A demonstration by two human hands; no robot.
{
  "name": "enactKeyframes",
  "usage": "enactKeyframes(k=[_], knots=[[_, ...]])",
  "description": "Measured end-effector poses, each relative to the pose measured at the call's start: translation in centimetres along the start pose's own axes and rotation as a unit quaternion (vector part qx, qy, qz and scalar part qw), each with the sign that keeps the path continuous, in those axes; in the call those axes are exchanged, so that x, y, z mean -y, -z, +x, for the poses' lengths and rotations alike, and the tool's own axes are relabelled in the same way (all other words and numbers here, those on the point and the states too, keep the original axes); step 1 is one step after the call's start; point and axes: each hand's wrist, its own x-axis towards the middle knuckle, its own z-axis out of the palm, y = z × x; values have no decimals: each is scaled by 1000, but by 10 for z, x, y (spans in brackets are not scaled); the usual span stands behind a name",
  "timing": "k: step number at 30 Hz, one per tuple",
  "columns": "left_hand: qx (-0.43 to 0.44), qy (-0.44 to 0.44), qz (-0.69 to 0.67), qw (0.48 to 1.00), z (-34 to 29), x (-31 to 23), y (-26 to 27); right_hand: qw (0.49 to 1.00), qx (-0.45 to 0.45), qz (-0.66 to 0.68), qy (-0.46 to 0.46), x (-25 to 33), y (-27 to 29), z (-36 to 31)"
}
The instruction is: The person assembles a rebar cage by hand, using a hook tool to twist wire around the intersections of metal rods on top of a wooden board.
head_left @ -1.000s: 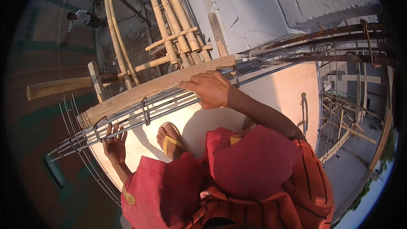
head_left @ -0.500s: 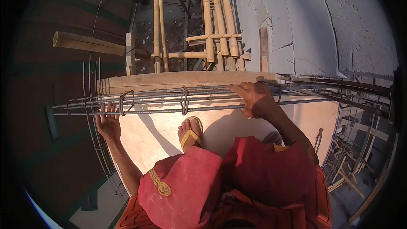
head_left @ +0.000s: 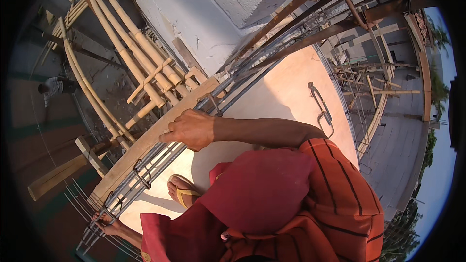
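Right hand (head_left: 191, 130) clasps rebar cage (head_left: 141, 177); left hand (head_left: 109, 225) touches it, closure unclear, above a yellow emblem (head_left: 145, 257).

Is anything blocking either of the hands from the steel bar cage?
Nothing visible does. The right hand lies over the steel bar cage, and the left hand is at its lower-left end. The wooden board runs alongside, not between.

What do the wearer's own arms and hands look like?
Right hand and left hand: no gloves visible. Right forearm: bare up to an orange-red sleeve with thin dark stripes, ending near the elbow. Left forearm: the part in view is bare; its sleeve isn't visible.
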Motion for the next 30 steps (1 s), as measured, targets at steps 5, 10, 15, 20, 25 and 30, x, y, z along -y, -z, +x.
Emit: enactKeyframes(k=[5, 10, 15, 20, 25, 30], knots=[[-10, -9, -1, 1000, -7, 10, -12, 1000, -23, -11, 14, 1, 0, 3], [-18, -4, 1, 1000, -13, 14, -20, 1000, -25, -6, 11, -3, 1, 2], [-23, -1, -4, 1000, -19, 6, -19, 1000, 5, 8, 1, -10, 13, -6], [-24, 8, -11, 1000, -17, 15, -32, 996, 74, 15, -40, -19, 32, -21], [-28, 13, -40, 999, -11, 16, -19, 993, 96, 11, -62, -10, 21, -4], [-38, 27, -47, 998, -1, 18, -13, 996, -71, -16, -56, -9, -1, -16]])
